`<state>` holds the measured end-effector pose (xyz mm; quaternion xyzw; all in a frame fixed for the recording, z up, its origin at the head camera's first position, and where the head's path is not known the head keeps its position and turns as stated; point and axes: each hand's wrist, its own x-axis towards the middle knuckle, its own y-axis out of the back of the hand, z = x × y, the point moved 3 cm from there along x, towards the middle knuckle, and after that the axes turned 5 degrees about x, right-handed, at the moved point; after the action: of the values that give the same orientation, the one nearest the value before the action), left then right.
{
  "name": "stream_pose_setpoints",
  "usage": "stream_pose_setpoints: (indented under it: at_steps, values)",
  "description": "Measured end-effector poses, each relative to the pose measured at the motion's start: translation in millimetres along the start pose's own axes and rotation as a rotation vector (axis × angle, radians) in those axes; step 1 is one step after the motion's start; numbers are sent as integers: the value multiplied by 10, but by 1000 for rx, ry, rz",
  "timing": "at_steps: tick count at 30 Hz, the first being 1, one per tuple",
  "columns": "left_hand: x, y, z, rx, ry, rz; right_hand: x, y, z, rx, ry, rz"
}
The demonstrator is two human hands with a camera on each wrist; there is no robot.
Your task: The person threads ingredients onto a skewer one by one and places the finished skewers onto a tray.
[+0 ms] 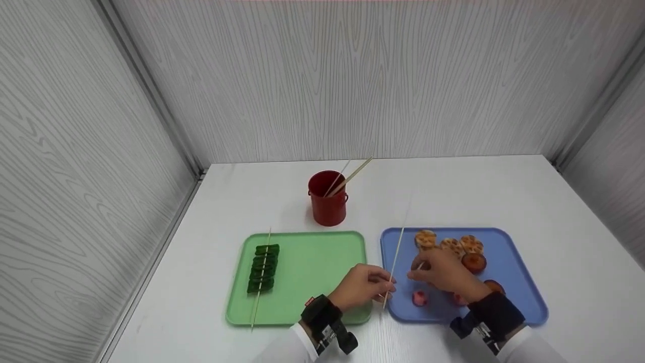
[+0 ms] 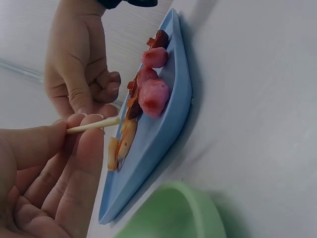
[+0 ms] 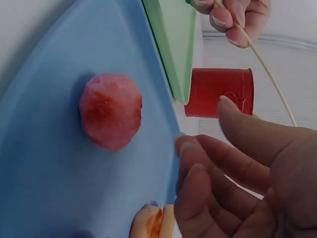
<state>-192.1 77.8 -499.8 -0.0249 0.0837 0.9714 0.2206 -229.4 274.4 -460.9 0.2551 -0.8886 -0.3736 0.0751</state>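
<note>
Pinching a skewer in your left hand, thumb against fingers; your right hand is loose, thumb apart from the fingers, nothing grasped. Skewer slants away from you, near end poking out below your left fingers, by the left edge of the blue tray in the head view. Right hand hangs over that tray, near a pink ball, not touching it. Also on the blue tray: lotus slices toward the back, brown caps toward the right. Green tray at your left: row of green pieces, second skewer running along it. Red bucket behind, sticks leaning in it.
</note>
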Motion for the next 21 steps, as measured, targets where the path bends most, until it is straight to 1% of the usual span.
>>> stream_pose_setpoints:
  at_steps: [3,5,7,10,12,14,17,21]
  values:
    - [-22,-4,6,9,-4,-5,-25,-13,-9,-54,21,-71]
    - [-31,-10,1,15,-3,-12,-40,-21,-13,-73,14,-102]
    - [-42,-16,0,15,0,-18,-55,-23,-14,-94,-22,-116]
    - [-47,-25,-11,17,5,-30,-78,-26,-12,-109,-101,-138]
    - [-45,-28,-28,14,12,-36,-94,-32,-17,-105,-153,-149]
    - [-47,-27,-40,12,18,-41,-104,-48,-28,-103,-182,-157]
    - [-51,-18,-58,9,19,-44,-112,-82,-55,-106,-200,-154]
    - [-64,-3,-64,14,6,-49,-99,-140,-101,-120,-192,-140]
